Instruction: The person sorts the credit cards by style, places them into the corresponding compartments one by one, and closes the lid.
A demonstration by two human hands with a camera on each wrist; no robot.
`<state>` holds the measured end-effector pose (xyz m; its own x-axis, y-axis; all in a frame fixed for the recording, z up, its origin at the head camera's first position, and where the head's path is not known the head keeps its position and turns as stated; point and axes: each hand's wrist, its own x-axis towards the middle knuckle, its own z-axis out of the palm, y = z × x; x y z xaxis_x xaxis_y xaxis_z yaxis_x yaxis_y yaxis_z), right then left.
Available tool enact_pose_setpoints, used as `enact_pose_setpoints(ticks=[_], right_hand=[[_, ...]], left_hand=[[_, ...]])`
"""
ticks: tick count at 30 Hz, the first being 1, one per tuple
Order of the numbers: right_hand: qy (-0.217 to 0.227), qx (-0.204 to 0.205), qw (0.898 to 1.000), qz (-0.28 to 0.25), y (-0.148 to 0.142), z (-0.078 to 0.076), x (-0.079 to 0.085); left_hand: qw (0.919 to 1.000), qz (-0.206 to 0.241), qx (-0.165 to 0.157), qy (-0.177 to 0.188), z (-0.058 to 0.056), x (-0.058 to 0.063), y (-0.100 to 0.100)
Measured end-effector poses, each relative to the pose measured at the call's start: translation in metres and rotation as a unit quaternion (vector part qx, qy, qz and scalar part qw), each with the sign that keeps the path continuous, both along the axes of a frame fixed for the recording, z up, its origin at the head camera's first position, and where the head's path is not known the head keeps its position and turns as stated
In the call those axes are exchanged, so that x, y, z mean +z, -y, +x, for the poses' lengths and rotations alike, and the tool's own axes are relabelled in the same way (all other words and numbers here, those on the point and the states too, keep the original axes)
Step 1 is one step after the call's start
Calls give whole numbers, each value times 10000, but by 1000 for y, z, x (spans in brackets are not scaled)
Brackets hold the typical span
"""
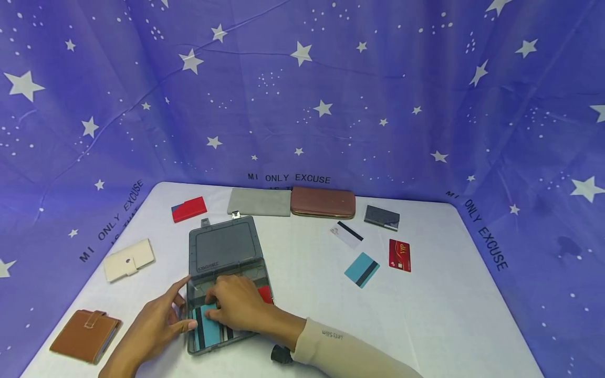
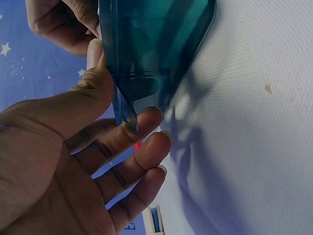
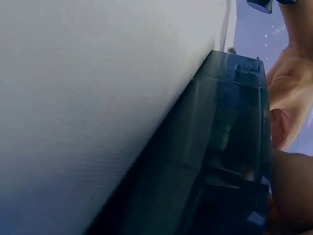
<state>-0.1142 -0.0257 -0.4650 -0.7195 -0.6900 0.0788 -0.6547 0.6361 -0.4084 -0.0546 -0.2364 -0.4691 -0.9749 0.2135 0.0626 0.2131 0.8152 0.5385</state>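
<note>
A grey translucent plastic case (image 1: 227, 244) lies with its lid folded back on the table. My left hand (image 1: 158, 323) holds its left side, thumb on the rim and fingers along the outer wall; in the left wrist view the thumb (image 2: 95, 83) presses over the edge. My right hand (image 1: 236, 302) reaches into the case, fingers curled, thumb and forefinger at the upper edge of a blue card (image 1: 211, 333) with a dark stripe. Part of a red card (image 1: 266, 295) shows beside the right hand. The palm hides other contents. The case's side wall (image 3: 234, 122) fills the right wrist view.
Right on the table lie a white card (image 1: 346, 234), another blue card (image 1: 362, 270), a red card (image 1: 399, 255) and a dark card holder (image 1: 382, 217). Behind are grey (image 1: 259, 202) and brown wallets (image 1: 323, 203); left, red (image 1: 189, 209), cream (image 1: 129, 260) and tan ones (image 1: 85, 336).
</note>
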Motion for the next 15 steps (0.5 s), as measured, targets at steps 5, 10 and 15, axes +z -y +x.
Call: enact_pose_setpoints(ticks=[5, 10, 15], right_hand=[[-43, 284, 9995, 126, -6, 0, 1], [312, 415, 9934, -1021, -29, -15, 6], [554, -184, 9841, -1676, -69, -41, 8]], left_hand=[[10000, 8, 11, 22, 1, 0, 0], [9997, -43, 84, 214, 0, 1, 0], [9995, -42, 132, 293, -1, 3, 0]])
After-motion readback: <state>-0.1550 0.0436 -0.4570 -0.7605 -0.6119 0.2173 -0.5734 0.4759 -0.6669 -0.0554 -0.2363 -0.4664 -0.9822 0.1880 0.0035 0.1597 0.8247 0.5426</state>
